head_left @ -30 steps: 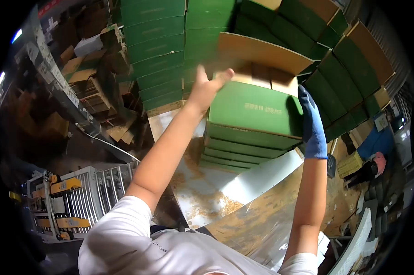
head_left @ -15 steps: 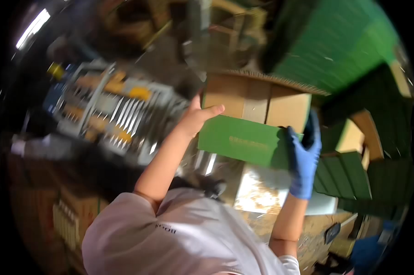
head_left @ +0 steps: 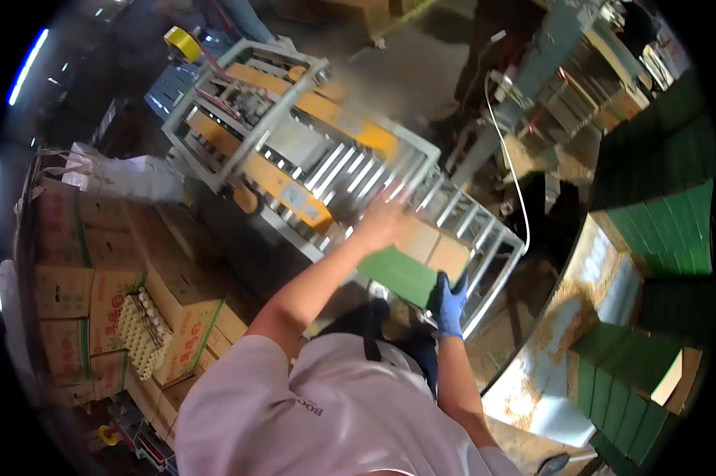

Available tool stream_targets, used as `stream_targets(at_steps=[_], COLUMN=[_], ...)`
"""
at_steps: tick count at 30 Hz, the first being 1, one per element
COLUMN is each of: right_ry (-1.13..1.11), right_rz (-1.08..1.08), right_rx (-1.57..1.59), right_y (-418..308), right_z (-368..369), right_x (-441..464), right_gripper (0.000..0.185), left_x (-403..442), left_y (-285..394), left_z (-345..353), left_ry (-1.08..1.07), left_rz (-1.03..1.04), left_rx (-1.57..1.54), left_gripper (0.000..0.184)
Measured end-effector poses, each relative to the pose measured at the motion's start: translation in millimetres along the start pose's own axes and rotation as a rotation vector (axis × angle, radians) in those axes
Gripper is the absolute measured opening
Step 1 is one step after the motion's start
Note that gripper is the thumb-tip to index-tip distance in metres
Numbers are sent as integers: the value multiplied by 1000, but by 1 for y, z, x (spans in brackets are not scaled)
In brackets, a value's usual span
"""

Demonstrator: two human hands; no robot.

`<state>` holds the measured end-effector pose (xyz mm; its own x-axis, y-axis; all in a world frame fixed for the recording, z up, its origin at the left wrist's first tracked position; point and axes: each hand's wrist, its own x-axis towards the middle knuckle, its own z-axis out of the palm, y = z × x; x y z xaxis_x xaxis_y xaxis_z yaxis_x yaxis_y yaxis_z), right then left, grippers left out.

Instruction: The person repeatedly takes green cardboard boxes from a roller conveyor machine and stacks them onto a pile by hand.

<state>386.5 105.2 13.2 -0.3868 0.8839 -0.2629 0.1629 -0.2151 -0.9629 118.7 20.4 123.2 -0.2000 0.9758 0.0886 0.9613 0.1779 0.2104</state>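
Observation:
A cardboard box with a green side and tan top flaps lies over the near end of a roller conveyor. My right hand, in a blue glove, grips its near right corner, thumb and fingers spread around the edge. At the far left of the box top is my bare left hand. Motion smears its fingers, so whether they press or hold the flap is unclear. Farther up the conveyor is a metal-framed machine with orange-yellow side beams.
Printed cartons are stacked at left, with an egg tray against them. On the right, green boxes stand around a white surface strewn with brown shreds. A white cable hangs beyond the conveyor's end.
The view has swung right to left, away from the stacked green boxes. The box has gone from being held up between both hands to lying at the conveyor. My left hand has shifted over its top.

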Motion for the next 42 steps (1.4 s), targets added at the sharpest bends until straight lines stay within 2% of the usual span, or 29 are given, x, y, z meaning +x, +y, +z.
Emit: stream_targets(at_steps=[1, 2, 3, 6, 8, 10, 11, 12, 17, 19, 21, 22, 23, 26, 27, 28, 29, 30, 31, 32, 33, 34, 35, 36, 37, 38, 40, 41, 42], right_ry=[-19, 11, 60, 114, 90, 58, 26, 6, 205, 69, -42, -158, -91, -375, -495, -619, -810, -946, -1009, -856, -777, -704, -619, -473, -298, -55, 670, 933, 1103], right_rz=[79, 149, 29, -46, -27, -26, -60, -70, 225, 351, 132, 209, -141, 137, 26, 199, 3, -325, -653, 53, 27, -7, 75, -71, -26, -123, -240, -344, -403], right_rx=[-8, -4, 101, 89, 0, 41, -1, 43, 571, 723, 352, 412, 118, 125, -144, -67, -435, -882, -1168, -876, -768, -660, -540, -486, -242, -421, -484, -653, -715], right_y=[-5, 1, 11, 34, 29, -20, 16, 14, 22, 24, 14, 2, 14, 11, 12, -51, -50, -49, -47, -175, -149, -126, -139, -158, -166, -176, -182, -182, -224], right_z=[2, 5, 9, 9, 8, 23, 12, 18, 97, 123, 147, 159, 177, 196, 192, 183, 166, 148, 128, 92, 58, 22, -24, -68, -115, -167, -251, -306, -347], right_x=[-1, 1, 2, 4, 6, -12, 1, 0, 4, 26, 39, 49, 68, 89, 97, 79, 72, 68, 65, 29, 12, -6, -24, -51, -73, -98, -152, -185, -208], right_gripper=[68, 69, 62, 52, 43, 40, 61, 65, 63, 67, 72, 77, 77, 70, 75, 70, 58, 47, 39, 44, 53, 62, 63, 61, 58, 53, 50, 56, 61], left_x=[12, 14, 15, -7, -36, -56, -63, -66, -35, -23, -13, -10, -6, -3, -12, -19, -25, -22, -20, -16, -19, -22, -11, -7, 1, 10, 54, 62, 93], left_y=[3, -2, -6, 6, 13, 25, 32, 41, 17, -9, -37, -53, -68, -100, -114, -126, -139, -134, -134, -149, -138, -153, -139, -97, -79, -58, 77, 113, 186], left_z=[8, 29, 52, 46, 77, 74, 69, 65, 73, 67, 54, 50, 50, 34, 39, 45, 50, 34, 37, 55, 33, 52, 55, 43, 64, 81, 35, 71, 47], left_ry=[20, 130, 261, -47, 22, -108, -139, -120, -144, -202, -222, -203, -168, -230, -83, -50, -10, 80, 65, -115, 47, -25, -18, 46, 62, 72, -132, -53, -89], left_rz=[62, 243, 411, 537, 402, 220, 130, 46, -228, -303, -397, -437, -455, -399, -295, -207, -122, -268, -248, -367, -107, 59, 42, -193, -97, -23, -114, 39, 104], left_rx=[-203, -112, -4, 171, 197, -6, -81, -100, 79, 162, 180, 186, 210, 335, 282, 374, 470, 12, 62, 76, 163, 339, 176, -57, -213, -362, -709, -859, -1045], left_gripper=[81, 68, 59, 68, 68, 75, 79, 83, 88, 88, 84, 81, 78, 74, 66, 57, 48, 44, 41, 40, 39, 36, 33, 30, 30, 29, 29, 32, 34])
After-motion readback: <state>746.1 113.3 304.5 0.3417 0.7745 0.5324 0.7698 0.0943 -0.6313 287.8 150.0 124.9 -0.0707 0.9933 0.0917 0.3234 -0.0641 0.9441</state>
